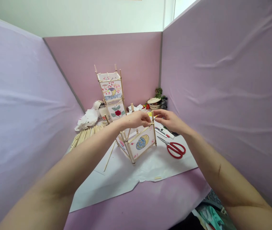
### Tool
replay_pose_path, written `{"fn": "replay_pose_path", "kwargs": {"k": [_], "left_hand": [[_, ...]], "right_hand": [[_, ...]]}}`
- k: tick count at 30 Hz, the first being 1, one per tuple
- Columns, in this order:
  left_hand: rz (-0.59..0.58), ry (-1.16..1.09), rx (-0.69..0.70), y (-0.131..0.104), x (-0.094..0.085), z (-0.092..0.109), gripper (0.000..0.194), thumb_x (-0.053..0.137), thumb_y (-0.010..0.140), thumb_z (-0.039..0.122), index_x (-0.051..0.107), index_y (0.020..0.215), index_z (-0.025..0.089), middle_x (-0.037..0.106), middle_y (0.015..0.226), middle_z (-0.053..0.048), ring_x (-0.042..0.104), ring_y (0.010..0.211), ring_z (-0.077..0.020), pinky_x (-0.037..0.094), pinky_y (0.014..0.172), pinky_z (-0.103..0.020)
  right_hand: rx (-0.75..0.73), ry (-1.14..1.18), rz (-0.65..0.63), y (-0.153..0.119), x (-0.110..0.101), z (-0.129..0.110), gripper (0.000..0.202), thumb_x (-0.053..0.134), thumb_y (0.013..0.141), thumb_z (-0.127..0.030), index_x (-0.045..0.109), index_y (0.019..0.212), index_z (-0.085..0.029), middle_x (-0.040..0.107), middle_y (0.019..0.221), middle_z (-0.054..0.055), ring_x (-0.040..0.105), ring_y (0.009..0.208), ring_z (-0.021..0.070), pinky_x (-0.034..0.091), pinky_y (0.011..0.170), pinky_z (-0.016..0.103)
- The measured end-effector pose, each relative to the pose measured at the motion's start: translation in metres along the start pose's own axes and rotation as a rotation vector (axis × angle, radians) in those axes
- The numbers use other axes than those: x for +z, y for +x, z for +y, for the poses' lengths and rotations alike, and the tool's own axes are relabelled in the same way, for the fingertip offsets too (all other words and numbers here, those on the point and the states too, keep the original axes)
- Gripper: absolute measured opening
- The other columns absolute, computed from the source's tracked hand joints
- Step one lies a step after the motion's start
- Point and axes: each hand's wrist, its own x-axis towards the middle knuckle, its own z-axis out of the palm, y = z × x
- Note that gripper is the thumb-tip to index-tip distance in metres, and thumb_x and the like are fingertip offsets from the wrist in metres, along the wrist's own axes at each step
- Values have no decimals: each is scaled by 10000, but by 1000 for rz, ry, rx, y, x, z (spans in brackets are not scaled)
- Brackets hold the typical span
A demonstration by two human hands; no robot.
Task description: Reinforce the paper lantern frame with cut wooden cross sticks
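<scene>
A square lantern-like frame of thin sticks with decorated white panels (142, 142) stands on the white sheet. My left hand (139, 119) reaches over its top, fingers bent and pressed together at the top stick near the right corner. My right hand (168, 120) is at the other side of that corner's upright post (153, 116), thumb and forefinger apart, the fingertips close to the post. Whether they touch it is hard to tell. Behind and to the left rises a taller two-tier frame (112, 92) with flower and moon pictures.
Red-handled scissors (176, 150) lie right of the frame, beside several pens (163, 131). Bundled sticks (85, 135) and a white plastic bag (88, 118) are at left. A lidded pot (154, 103) stands behind. Pink-purple panels (131, 64) enclose three sides.
</scene>
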Motion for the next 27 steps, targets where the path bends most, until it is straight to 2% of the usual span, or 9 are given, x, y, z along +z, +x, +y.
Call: {"fn": "replay_pose_path", "kwargs": {"k": [3,6,8,18,27], "left_hand": [[-14,-43,-27,3,5,-10,112,639,727,228,720,803,213,669,696,-34,624,663,-190,434,592,-277],[-46,-45,-55,5,8,-13,151,594,741,204,717,827,210,669,729,-34,626,679,-184,443,594,-269],[-54,-3,-57,8,9,-12,176,580,736,190,723,837,207,670,735,-28,622,672,-171,436,586,-253],[-59,123,-23,11,8,-8,226,551,731,176,744,834,231,662,670,3,556,587,-138,361,568,-247],[-19,122,16,7,9,-2,245,546,691,123,740,801,223,640,664,5,510,603,-149,334,579,-259]], "right_hand": [[-36,80,-27,4,11,4,253,558,824,-262,627,1061,-206,669,1069,42,608,954,171,458,865,322],[-11,75,22,7,14,9,144,546,808,-248,617,918,-191,659,896,19,588,831,160,462,776,298],[-4,77,34,6,14,13,126,533,809,-256,600,895,-191,631,839,9,562,772,152,458,727,285],[2,78,-6,7,8,21,125,526,831,-299,576,900,-207,618,873,18,565,843,174,461,777,306],[-7,91,-22,7,8,18,98,526,821,-265,574,878,-200,591,819,1,537,765,150,449,725,278]]}}
